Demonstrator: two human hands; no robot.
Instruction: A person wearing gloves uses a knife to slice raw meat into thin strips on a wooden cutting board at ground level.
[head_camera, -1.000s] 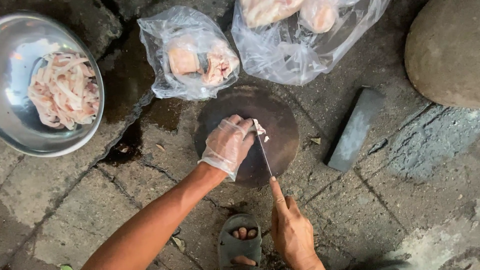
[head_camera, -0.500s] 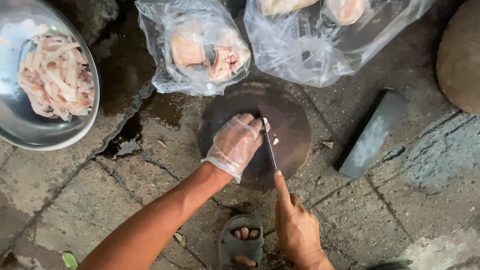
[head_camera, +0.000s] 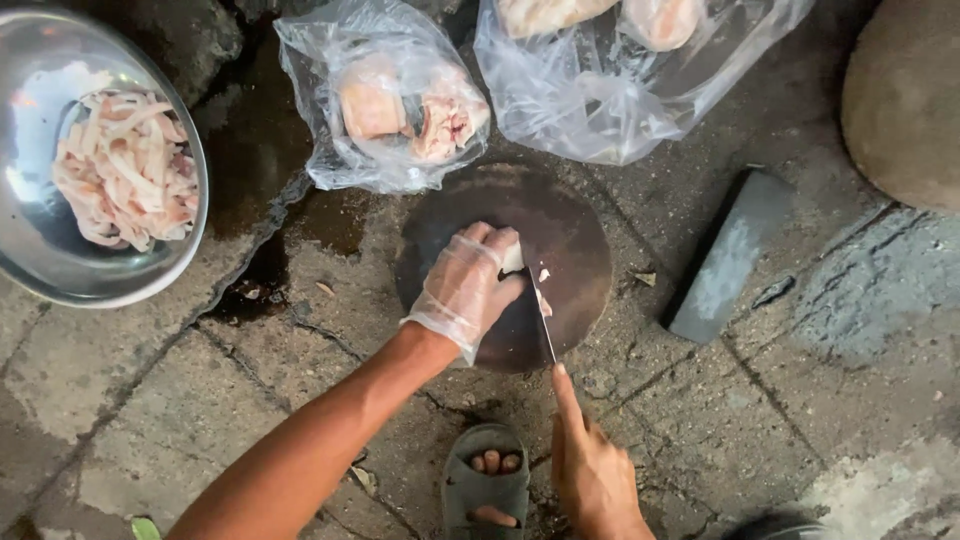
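We look down at a stone floor (head_camera: 200, 420) with cracks in it. A round dark chopping board (head_camera: 570, 230) lies flat on the floor, near the middle. Our left hand (head_camera: 468, 285) wears a thin clear glove. It is curled down on a small pale piece of meat (head_camera: 512, 258) and presses it onto the board. Our right hand (head_camera: 592, 470) is bare and sits near the bottom edge of the floor we can see. It is closed around the handle of a knife (head_camera: 541, 305), with one finger laid straight along the top. The thin blade points away from us and its edge rests on the board, just beside the gloved fingers (head_camera: 500, 240) and touching the meat. A few small white bits lie on the board next to the blade.

Just past the far edge of the board lies a clear plastic bag (head_camera: 385, 100) with pink and pale meat chunks inside. A second clear bag (head_camera: 600, 80) lies to its right, at the top. A shiny metal bowl (head_camera: 60, 270) sits at the left edge, full of pale cut strips (head_camera: 125, 165). A flat grey stone block (head_camera: 730, 255) lies on the floor to the right of the board, well apart from the hands. Our foot in a grey sandal (head_camera: 487, 480) shows below the board.
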